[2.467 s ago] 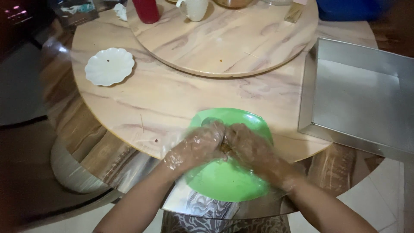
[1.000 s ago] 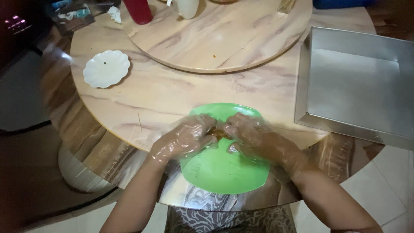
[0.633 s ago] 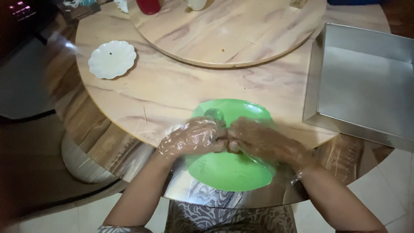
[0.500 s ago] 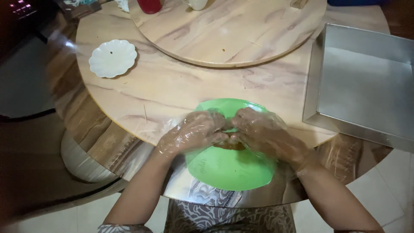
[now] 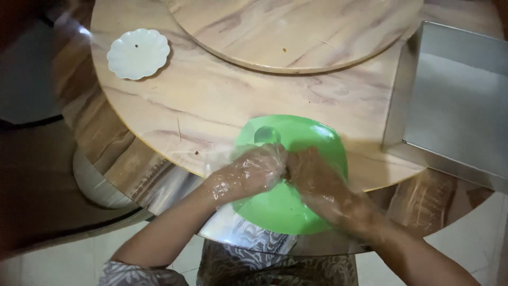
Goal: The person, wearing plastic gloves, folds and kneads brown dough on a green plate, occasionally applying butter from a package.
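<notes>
A green plastic bowl (image 5: 286, 206) sits at the near edge of the round marbled table (image 5: 211, 106), partly overhanging it. Both my hands wear thin clear plastic gloves. My left hand (image 5: 254, 172) and my right hand (image 5: 312, 177) are pressed together over the middle of the bowl, fingers curled around something small. What they hold is hidden between the fingers.
A round wooden turntable (image 5: 296, 32) covers the table's far middle. A small white scalloped dish (image 5: 138, 53) lies at the far left. A square metal baking tin (image 5: 455, 100) rests on the right, close to the bowl. Tiled floor shows below.
The camera has tilted down, so the items at the table's far edge have left the view. My hands keep working together over the bowl, staying in the same spot.
</notes>
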